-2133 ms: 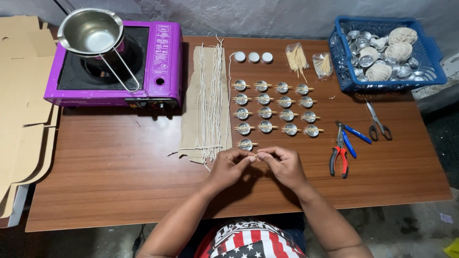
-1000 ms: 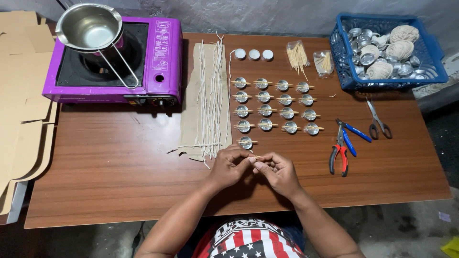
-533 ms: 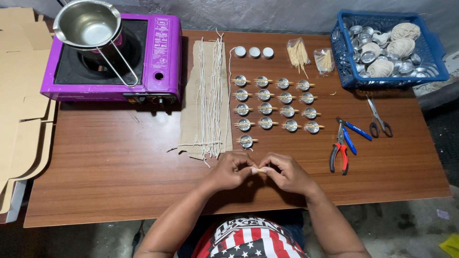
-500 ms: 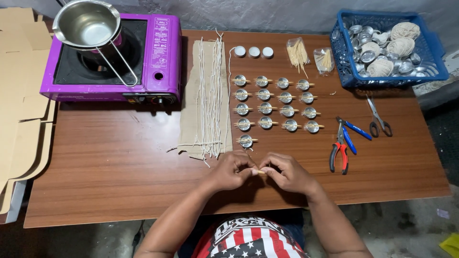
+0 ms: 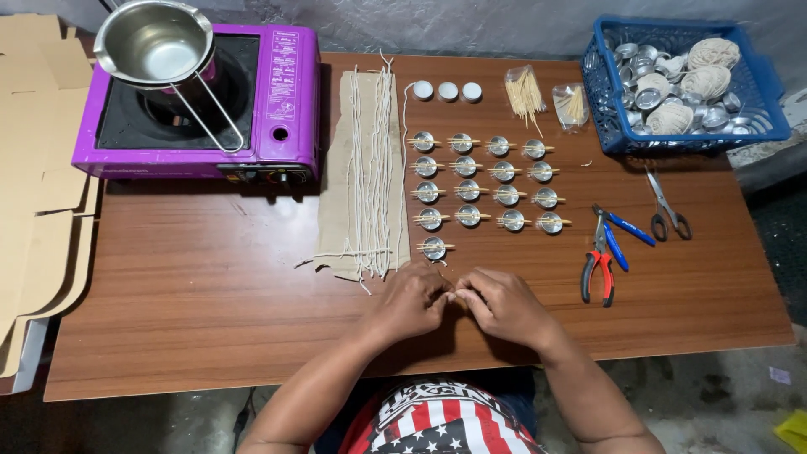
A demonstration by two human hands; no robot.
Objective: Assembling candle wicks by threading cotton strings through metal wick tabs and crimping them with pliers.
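While both hands pinch something small, hidden between their fingertips, rows of metal cups [image 5: 485, 183] and cut wicks [image 5: 371, 172] lie just beyond. Left hand [image 5: 409, 300] and right hand [image 5: 503, 304] meet on the brown wooden table [image 5: 185, 303].

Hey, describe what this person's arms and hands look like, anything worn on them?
Both forearms are bare, with no sleeves in view. The left hand and right hand wear no gloves, and no rings, watch or bracelet can be seen. Below the arms shows a shirt printed with red and white stripes and white stars on dark blue.
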